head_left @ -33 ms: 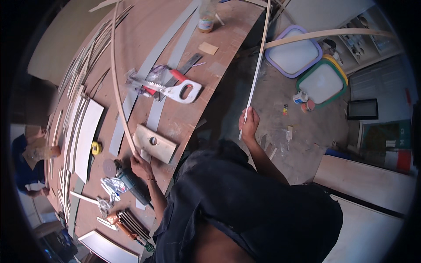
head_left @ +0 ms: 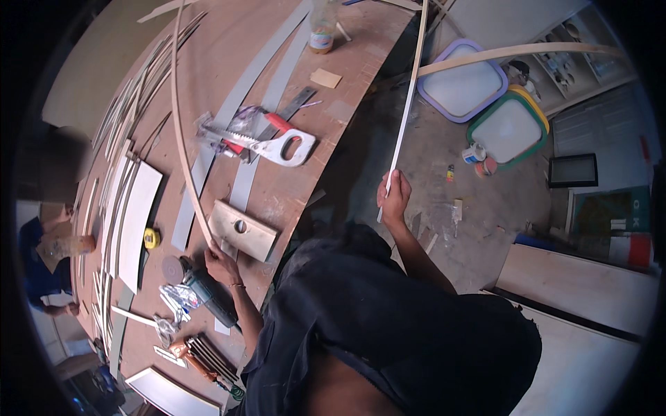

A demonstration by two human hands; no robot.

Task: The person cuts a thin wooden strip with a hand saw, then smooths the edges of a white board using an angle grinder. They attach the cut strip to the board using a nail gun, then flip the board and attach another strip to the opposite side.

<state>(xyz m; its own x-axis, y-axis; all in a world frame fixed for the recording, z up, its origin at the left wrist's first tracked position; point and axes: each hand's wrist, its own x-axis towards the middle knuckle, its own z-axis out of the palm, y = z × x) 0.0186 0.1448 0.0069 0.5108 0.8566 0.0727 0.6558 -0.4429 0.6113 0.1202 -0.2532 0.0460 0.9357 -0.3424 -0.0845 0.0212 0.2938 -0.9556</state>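
Observation:
My left hand is closed around the lower end of a long, thin wooden strip, which runs up across the workbench and out at the top edge. Beyond the bench's edge, my right hand grips a second narrow strip, white on its lower part and wood-coloured higher up. Whether the two strips join out of view cannot be made out. Beside my left hand lie a board with a round hole and an angle grinder. Further up the bench are a white-handled saw and a plastic bottle.
Many thin strips, a white panel and a yellow tape measure lie on the workbench. Coloured-rim trays and cans stand on the floor at right. Another person's arm shows at far left.
The whole view has shifted very slightly, with the bench things a little further left. Both hands keep their grip on the strips.

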